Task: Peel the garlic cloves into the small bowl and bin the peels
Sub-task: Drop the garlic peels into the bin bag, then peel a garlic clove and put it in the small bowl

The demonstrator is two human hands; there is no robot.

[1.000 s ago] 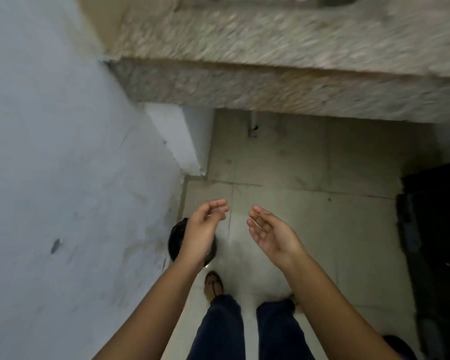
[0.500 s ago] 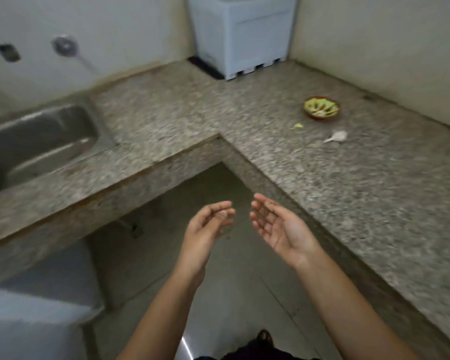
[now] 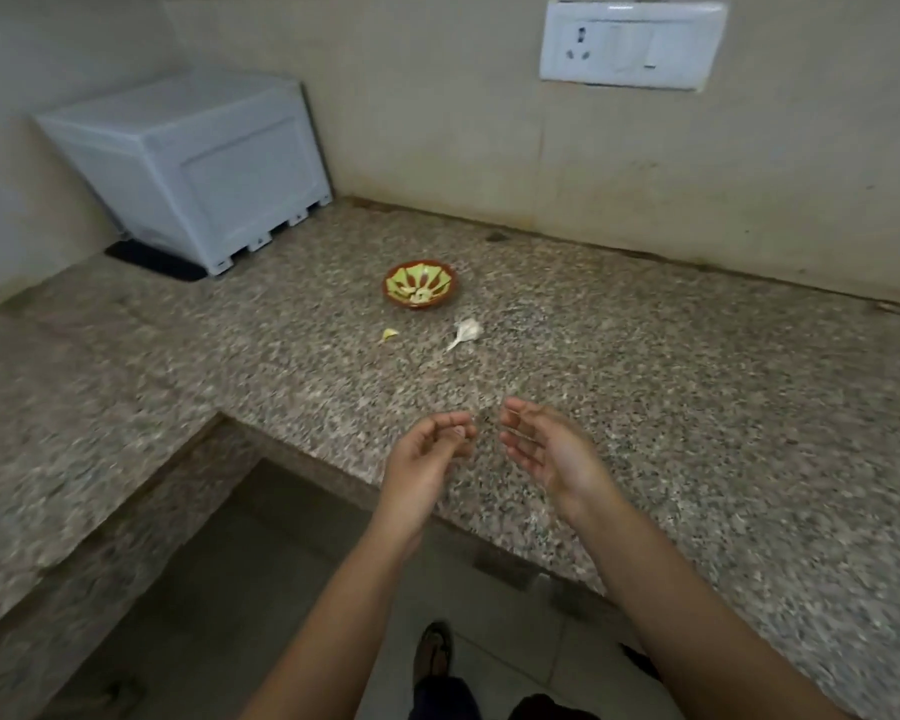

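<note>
Above the counter edge, the left hand and right hand hang loosely curled, empty; whatever lies in the bowl is too blurred to tell.

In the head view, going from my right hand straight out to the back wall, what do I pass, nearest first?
right hand → garlic bulb → small bowl → wall socket

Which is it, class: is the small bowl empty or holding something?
Holding something: pale pieces, seemingly peeled garlic cloves, lie inside the small bowl, which stands upright on the counter.
</note>
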